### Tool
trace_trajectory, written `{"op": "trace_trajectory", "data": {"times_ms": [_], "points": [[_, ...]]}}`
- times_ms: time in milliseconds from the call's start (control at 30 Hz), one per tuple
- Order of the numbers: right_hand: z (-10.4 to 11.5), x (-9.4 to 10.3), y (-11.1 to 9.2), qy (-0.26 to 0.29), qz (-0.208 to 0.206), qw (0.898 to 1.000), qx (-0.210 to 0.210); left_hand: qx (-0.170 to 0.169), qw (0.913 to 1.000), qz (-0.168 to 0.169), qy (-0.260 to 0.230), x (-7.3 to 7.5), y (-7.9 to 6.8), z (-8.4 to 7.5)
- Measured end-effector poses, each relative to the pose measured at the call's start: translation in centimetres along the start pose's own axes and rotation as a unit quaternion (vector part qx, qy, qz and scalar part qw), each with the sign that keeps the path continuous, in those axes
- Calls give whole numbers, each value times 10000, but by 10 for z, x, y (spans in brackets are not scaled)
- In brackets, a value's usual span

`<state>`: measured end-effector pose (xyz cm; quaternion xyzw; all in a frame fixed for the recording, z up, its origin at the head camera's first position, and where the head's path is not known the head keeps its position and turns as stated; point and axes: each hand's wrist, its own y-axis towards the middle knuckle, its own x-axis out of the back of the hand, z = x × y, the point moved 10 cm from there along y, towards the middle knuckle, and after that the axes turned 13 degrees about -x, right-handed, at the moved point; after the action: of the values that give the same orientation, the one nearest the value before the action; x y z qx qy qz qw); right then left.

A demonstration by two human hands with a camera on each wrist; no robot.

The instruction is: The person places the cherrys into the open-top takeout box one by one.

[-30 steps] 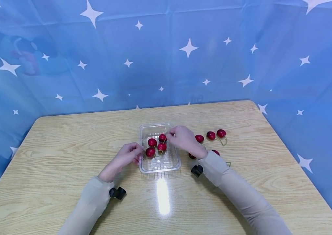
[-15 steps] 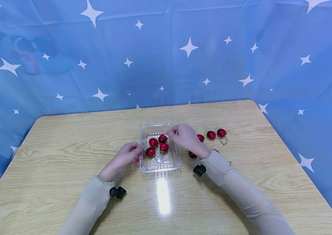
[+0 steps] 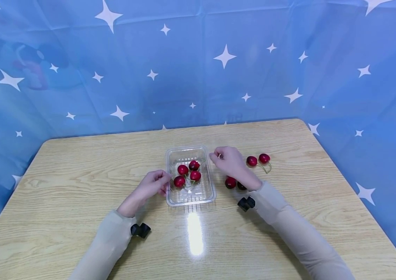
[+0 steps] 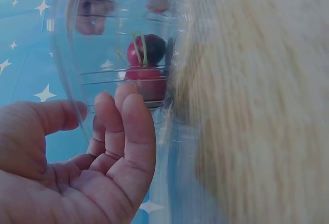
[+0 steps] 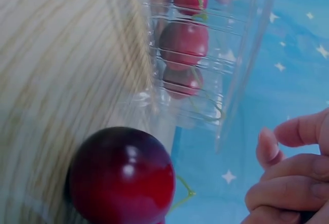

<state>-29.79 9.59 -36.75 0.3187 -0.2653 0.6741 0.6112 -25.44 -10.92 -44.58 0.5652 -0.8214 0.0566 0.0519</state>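
Note:
A clear plastic container [image 3: 190, 198] holds several red cherries [image 3: 179, 181] with green stems. My left hand [image 3: 151, 183] grips its left rim; in the left wrist view the thumb is at the rim and the fingers lie against the side wall. Just beyond the right rim is my right hand [image 3: 230, 161], above the table. Its fingers are loosely curled, with thumb and forefinger close together, and I see nothing pinched between them. A small dark patch [image 5: 307, 216] shows under its curled fingers; I cannot tell what it is. A dark red cherry [image 5: 123, 175] looms close in the right wrist view.
Right of the container, a cherry [image 3: 230, 182] lies on the wooden table [image 3: 78, 175], with another partly under the right wrist. Two joined-looking cherries [image 3: 258, 160] with stems lie farther right. A blue star-patterned cloth [image 3: 198, 70] hangs behind the table.
My right hand has drawn back to the right, from over the cherries in the container to outside its rim. The cherries inside shifted slightly. The left hand stays put.

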Motion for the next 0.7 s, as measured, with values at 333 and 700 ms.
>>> {"op": "trace_trajectory", "data": {"times_ms": [333, 700], "points": [[-6, 14, -7, 92, -76, 9999, -51, 2, 10000, 27, 5, 0, 0, 2], [-20, 27, -10, 85, -283, 9995, -73, -56, 10000, 2, 44, 0, 1, 0]]}}
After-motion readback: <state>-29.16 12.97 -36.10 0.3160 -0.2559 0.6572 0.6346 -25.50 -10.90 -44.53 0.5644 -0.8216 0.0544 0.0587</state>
